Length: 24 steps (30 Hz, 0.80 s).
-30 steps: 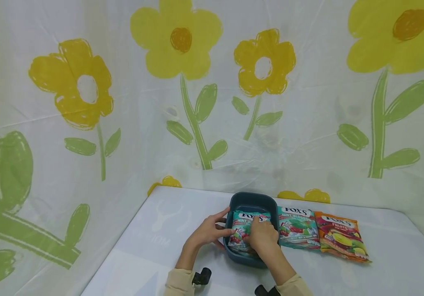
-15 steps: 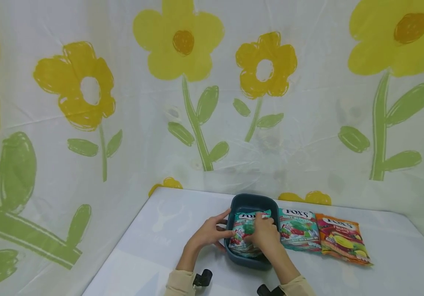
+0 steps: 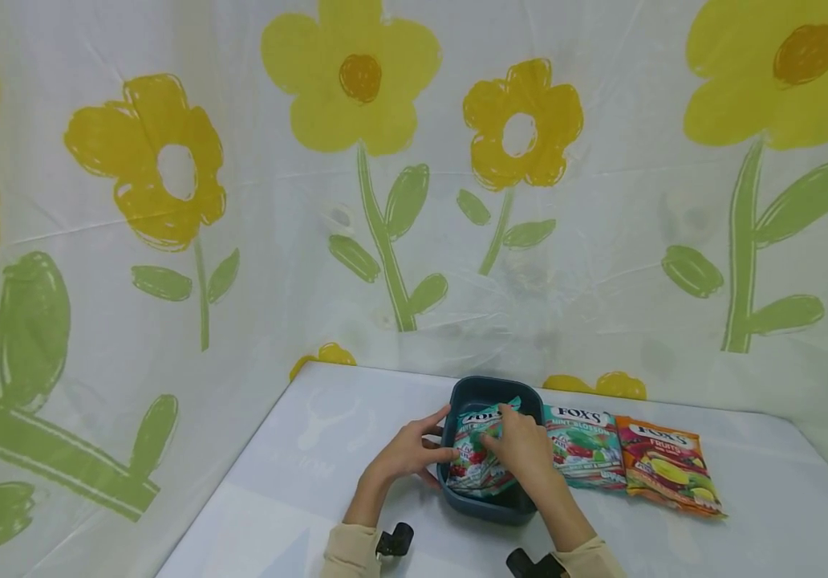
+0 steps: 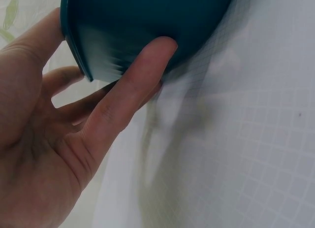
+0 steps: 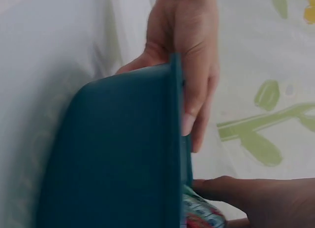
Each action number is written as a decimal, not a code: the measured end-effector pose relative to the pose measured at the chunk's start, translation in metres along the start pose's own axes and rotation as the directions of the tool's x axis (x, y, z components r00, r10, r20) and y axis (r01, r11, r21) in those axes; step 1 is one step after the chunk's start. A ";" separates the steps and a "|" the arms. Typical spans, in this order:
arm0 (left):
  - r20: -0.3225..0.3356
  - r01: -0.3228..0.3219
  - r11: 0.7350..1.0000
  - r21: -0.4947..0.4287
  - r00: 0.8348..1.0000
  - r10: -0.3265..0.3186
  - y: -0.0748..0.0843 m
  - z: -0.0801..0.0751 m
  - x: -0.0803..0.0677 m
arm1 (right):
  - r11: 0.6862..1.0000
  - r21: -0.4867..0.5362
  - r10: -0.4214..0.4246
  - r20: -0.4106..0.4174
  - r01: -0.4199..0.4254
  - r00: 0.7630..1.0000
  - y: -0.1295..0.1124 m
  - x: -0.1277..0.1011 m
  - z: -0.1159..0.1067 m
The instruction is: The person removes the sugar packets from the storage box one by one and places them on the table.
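Observation:
A dark teal tub (image 3: 488, 507) stands on the white table (image 3: 291, 474). My left hand (image 3: 405, 454) holds its left rim, one finger against the outer wall; the wrist views show that hand (image 4: 49, 139) (image 5: 189, 41) on the tub (image 4: 147, 21) (image 5: 113, 154). A teal and red Fox's candy bag (image 3: 473, 466) lies tilted inside the tub. My right hand (image 3: 522, 446) grips the bag near its top edge, thumb on its face. In the right wrist view a corner of the bag (image 5: 203, 214) shows beside the fingers (image 5: 256, 196) of my right hand.
Two more candy bags lie flat just right of the tub: a teal mint one (image 3: 587, 448) and an orange fruit one (image 3: 668, 467). A white sheet printed with yellow flowers (image 3: 356, 80) hangs behind and to the left of the table.
The bag in the tub has tipped, its top edge turning up to the right under my right hand. My left hand has stayed on the rim.

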<state>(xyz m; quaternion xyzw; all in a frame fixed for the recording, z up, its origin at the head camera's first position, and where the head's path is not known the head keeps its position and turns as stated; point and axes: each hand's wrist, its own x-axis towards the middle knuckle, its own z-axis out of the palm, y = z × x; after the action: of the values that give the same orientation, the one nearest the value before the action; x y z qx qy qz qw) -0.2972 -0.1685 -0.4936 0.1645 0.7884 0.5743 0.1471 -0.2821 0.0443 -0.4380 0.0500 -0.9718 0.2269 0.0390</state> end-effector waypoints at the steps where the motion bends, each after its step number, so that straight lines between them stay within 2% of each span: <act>1: -0.001 0.005 1.000 0.001 1.000 -0.005 0.000 0.000 0.000 | 1.000 -0.004 0.003 0.010 -0.003 1.000 0.000 0.000 -0.001; 5: -0.001 0.006 1.000 -0.003 1.000 -0.006 0.001 0.001 0.000 | 1.000 0.017 -0.015 0.074 0.014 0.997 0.000 0.000 -0.006; 14: 0.004 -0.014 1.000 -0.006 1.000 0.014 0.002 0.000 -0.001 | 0.987 0.160 -0.063 0.209 0.030 0.976 0.007 -0.001 -0.014; 18: 0.004 -0.016 1.000 -0.004 1.000 0.016 0.002 0.000 -0.001 | 0.976 0.213 -0.088 0.204 0.044 0.975 0.010 -0.001 -0.015; 24: 0.010 -0.020 1.000 -0.017 1.000 0.020 0.002 -0.001 -0.002 | 0.961 0.276 -0.063 0.166 0.015 0.984 0.016 0.000 -0.010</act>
<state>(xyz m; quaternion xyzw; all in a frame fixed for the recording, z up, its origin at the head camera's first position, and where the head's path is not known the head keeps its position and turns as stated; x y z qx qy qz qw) -0.2961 -0.1695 -0.4917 0.1740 0.7811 0.5815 0.1469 -0.2830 0.0635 -0.4360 0.0934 -0.9297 0.3531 -0.0483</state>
